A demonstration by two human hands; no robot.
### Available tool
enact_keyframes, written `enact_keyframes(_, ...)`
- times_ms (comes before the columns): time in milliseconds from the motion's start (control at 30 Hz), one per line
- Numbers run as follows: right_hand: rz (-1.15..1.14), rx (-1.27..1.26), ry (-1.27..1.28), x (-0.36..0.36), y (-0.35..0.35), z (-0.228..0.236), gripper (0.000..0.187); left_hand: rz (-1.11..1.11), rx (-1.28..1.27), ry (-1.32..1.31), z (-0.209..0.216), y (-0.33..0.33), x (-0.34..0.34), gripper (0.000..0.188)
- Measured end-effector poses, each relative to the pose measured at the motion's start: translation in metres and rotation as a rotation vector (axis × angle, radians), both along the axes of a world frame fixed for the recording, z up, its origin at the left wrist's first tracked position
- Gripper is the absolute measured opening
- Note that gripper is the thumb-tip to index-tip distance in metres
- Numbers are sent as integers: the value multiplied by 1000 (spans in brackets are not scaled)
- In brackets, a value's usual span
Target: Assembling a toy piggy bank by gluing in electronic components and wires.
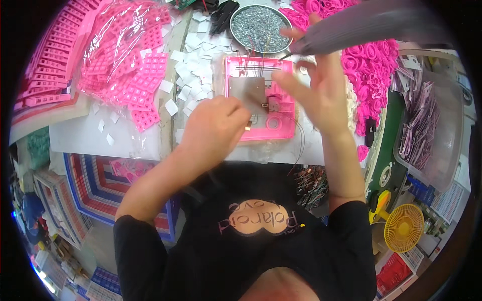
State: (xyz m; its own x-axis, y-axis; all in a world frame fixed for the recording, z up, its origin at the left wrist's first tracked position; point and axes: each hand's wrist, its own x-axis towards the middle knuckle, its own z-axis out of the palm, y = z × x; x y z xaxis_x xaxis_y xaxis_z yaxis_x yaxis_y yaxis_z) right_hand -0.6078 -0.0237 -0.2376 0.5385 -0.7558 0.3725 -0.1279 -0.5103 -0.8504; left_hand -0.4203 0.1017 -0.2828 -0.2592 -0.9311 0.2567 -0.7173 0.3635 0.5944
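Observation:
A pink plastic housing (287, 113) lies open on the table in front of me, with a grey plate (247, 89) and thin wires inside. My left hand (217, 123) is closed over its near left side, fingertips pinched together. What they pinch is hidden; a small gold-coloured metal piece (248, 126) shows beside them. Above the housing's right side, my right hand (324, 93) is raised with thumb and fingers spread. A dark powered screwdriver (366, 26), blurred by motion, crosses in front of those fingers, its bit pointing at the housing's far edge.
A round tray of small screws (258, 27) stands beyond the housing. White square pads (193, 75) are scattered to its left, near bagged pink keypad parts (145, 83). Pink rings (371, 75) are heaped at right, beside a clear bin (447, 125). A yellow fan (404, 228) stands lower right.

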Motion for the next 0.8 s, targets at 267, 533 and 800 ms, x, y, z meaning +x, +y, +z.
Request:
enact_keyframes(267, 102, 143, 353, -7, 28, -33, 54, 59, 99, 289, 16, -27, -6, 23)
enact_keyframes(533, -4, 266, 342, -5, 29, -36, 13, 162, 15, 20, -2, -16, 3, 14)
enact_keyframes(800, -85, 248, 275, -5, 37, -44, 13, 159, 86, 76, -3, -17, -2, 15)
